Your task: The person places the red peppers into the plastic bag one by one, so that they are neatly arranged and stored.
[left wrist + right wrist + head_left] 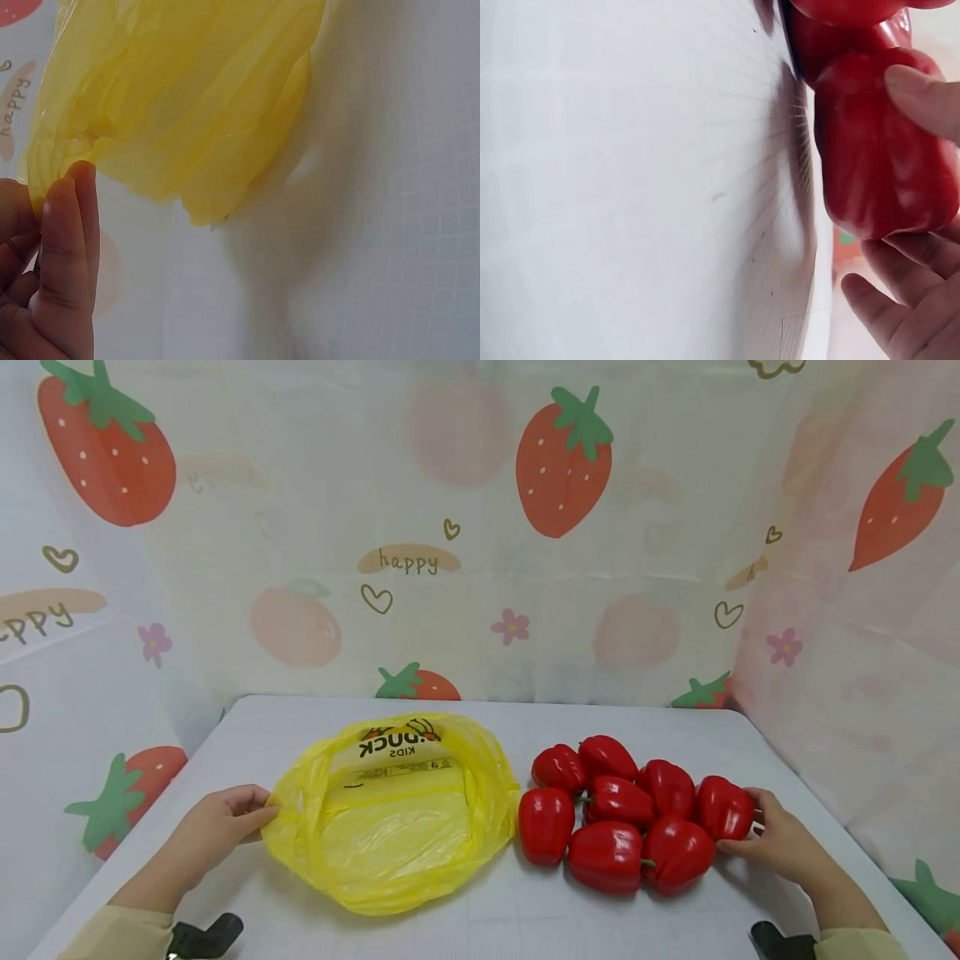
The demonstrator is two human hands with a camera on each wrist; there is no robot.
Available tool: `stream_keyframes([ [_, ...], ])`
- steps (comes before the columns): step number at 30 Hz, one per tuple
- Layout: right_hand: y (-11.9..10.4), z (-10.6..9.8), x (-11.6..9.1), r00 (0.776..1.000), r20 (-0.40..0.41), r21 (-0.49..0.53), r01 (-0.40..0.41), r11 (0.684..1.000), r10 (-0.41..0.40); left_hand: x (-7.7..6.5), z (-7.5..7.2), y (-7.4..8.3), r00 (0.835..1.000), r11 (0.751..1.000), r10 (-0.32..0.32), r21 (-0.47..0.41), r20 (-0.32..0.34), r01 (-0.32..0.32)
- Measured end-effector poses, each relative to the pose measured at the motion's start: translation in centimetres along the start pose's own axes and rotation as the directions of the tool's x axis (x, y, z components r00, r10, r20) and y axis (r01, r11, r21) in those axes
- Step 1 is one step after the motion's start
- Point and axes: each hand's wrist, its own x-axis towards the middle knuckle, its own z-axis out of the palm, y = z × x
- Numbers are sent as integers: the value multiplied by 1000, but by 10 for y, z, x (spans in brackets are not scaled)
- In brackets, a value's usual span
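A yellow plastic bag (393,831) with dark print lies with its mouth spread wide on the table, left of the middle. My left hand (217,831) pinches its left rim between thumb and fingers; the left wrist view shows the thin plastic (180,97) hanging from the fingertips. To the bag's right sits a cluster of several glossy red bell peppers (609,857). At the cluster's right end, my right hand (783,839) grips the outermost red bell pepper (723,808). In the right wrist view, the thumb lies across this pepper (877,165) and fingertips touch its end.
The white table (480,914) ends at a back edge before a fabric backdrop (480,635) printed with strawberries and hearts. Similar cloth stands along both sides. The leftmost pepper (546,827) sits close beside the bag's right rim.
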Motion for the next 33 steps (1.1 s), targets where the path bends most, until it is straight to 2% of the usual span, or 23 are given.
stream_keyframes([
  [10,-4,-6,1,999,-36,-5,10,1000,-10,0,1,-1,1000,1000,-6,7,-3,6],
  [25,-13,-22,2,995,-66,17,80,997,-79,1,2,-4,1000,1000,0,5,1,0],
  [33,-29,-35,4,982,-79,7,173,985,-171,3,2,-4,1000,1000,-8,1,2,8],
])
